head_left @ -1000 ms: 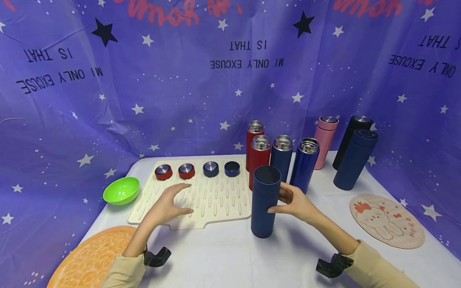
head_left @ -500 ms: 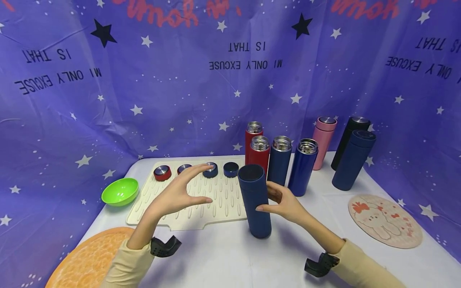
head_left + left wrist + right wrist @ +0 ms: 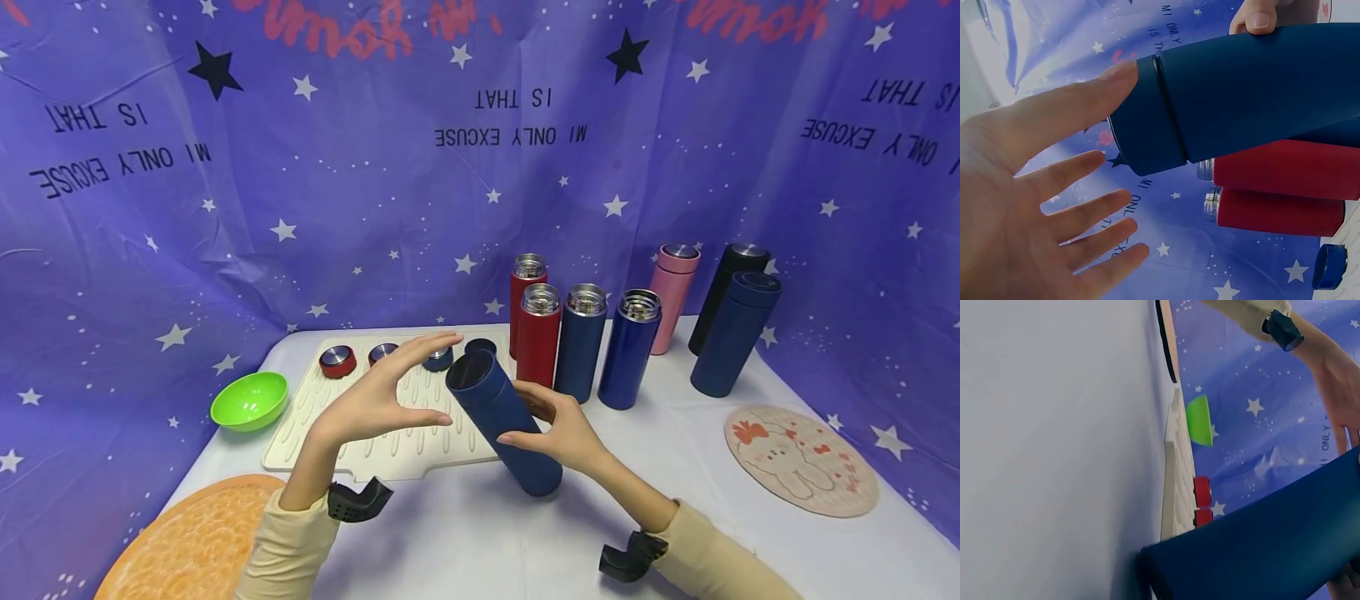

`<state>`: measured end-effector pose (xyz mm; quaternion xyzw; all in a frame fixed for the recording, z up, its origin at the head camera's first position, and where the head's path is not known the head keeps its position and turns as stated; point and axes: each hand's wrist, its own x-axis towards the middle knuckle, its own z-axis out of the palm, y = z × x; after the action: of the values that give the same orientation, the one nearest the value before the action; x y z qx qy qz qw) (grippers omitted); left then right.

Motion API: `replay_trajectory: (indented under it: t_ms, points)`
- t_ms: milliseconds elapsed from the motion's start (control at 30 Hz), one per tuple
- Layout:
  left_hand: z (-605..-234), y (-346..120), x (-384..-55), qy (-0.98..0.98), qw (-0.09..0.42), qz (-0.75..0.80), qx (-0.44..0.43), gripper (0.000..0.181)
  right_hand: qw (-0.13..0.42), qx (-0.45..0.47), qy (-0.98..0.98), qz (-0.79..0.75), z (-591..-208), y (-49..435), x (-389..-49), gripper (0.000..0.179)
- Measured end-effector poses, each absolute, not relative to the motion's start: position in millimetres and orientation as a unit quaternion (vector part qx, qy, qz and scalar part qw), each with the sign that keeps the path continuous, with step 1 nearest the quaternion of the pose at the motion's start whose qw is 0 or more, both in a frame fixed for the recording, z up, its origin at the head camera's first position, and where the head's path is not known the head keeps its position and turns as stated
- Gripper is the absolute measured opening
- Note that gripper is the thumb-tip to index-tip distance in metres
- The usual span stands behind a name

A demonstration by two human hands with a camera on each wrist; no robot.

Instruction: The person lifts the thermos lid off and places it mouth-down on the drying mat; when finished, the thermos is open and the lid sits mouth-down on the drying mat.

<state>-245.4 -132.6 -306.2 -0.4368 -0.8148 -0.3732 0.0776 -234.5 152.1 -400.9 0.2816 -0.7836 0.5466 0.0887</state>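
A navy thermos bottle (image 3: 510,429) with its lid on leans to the left, its base low at the white tablecloth. My right hand (image 3: 566,433) grips its middle, thumb in front and fingers behind. My left hand (image 3: 367,404) is held up beside the lid with thumb and fingers spread apart. In the left wrist view the left thumb overlaps the lid (image 3: 1147,119), and the other fingers extend below it without curling round anything. Behind the hands, a red lid (image 3: 337,362), a second red one, a navy lid (image 3: 438,360) and a dark blue lid (image 3: 480,345) sit in a row, partly hidden.
The lids rest on a cream drying mat (image 3: 300,433). Lidless red, navy and blue bottles (image 3: 630,350) stand behind the right hand. Further right are lidded pink (image 3: 672,300), black and navy bottles. A green bowl (image 3: 250,402), an orange mat (image 3: 187,542) and a rabbit mat (image 3: 802,462) lie around.
My right hand has moved left and tipped the navy bottle from upright to leaning left. My left hand has moved right and up towards the bottle's lid.
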Motion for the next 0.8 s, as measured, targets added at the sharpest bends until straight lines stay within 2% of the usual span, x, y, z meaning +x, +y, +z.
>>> replay_trajectory:
  t_ms: [167, 467, 600, 800]
  points:
    - [-308.7, -137.6, -246.8, -0.805, 0.068, -0.386, -0.446, 0.086, 0.101, 0.294, -0.783, 0.538, -402.5, 141.6, -233.3, 0.069]
    - [-312.6, -148.4, -250.7, -0.791, 0.009, -0.382, -0.477, 0.081, 0.110, 0.330, -0.779, 0.522, -404.6, 124.9, -231.9, 0.068]
    - [-313.8, -150.4, -250.1, -0.797, 0.016, -0.370, -0.477, 0.077, 0.111, 0.346, -0.780, 0.510, -405.3, 123.8, -231.9, 0.068]
    - [-318.3, -153.5, -249.9, -0.782, 0.030, -0.379, -0.494, 0.073, 0.072, 0.371, -0.775, 0.506, -405.3, 127.8, -233.9, 0.071]
